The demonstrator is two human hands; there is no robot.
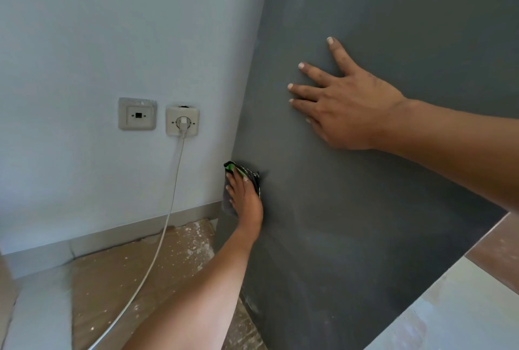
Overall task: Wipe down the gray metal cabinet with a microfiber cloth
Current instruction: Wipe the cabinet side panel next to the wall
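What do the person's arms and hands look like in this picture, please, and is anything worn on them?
Both forearms are bare as far as the picture shows: no sleeves, gloves, watch or bracelets in view. The right hand shows no rings on its visible fingers, and its fingernails are short and unpainted. The left hand is likewise ungloved, with no rings or wristwear visible.

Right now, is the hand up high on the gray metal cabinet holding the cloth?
No, the right hand lies flat and bare on the gray metal cabinet; the left hand presses the dark microfiber cloth lower down.
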